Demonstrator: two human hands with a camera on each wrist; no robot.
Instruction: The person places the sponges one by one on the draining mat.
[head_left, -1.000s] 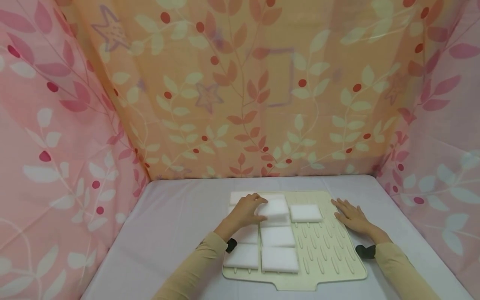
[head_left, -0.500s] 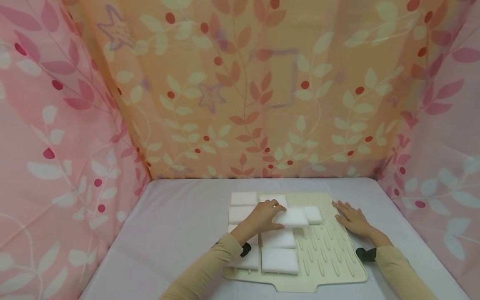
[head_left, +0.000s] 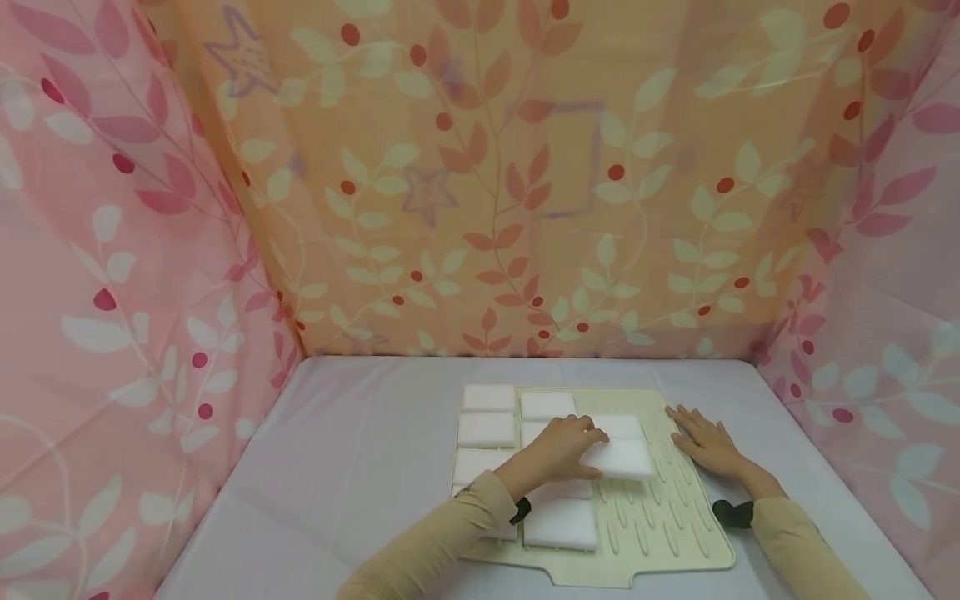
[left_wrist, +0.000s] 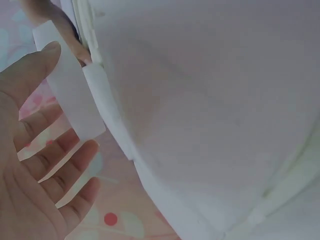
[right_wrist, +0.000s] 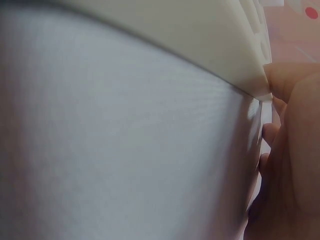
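Observation:
My left hand (head_left: 557,450) pinches a white sponge block (head_left: 621,460) between thumb and fingers, low over a cream ridged draining mat (head_left: 678,537). In the left wrist view the same sponge block (left_wrist: 75,90) stands on edge between thumb and fingertips. Just beyond it in the third column lies another white sponge (head_left: 617,426), which it partly overlaps. My right hand (head_left: 707,443) lies flat with fingers spread at the mat's right edge. In the right wrist view, its thumb (right_wrist: 287,80) touches the mat's rim.
Several white sponges lie in two columns on the mat's left side, among them a far-left sponge (head_left: 489,397) and a near one (head_left: 561,525); my left arm covers part of them. A white cloth (head_left: 360,450) covers the table. Patterned curtains (head_left: 480,208) stand behind and at both sides.
The left hand has lifted a sponge from the second column and carried it right, to the third column. The right hand stays at the mat's edge.

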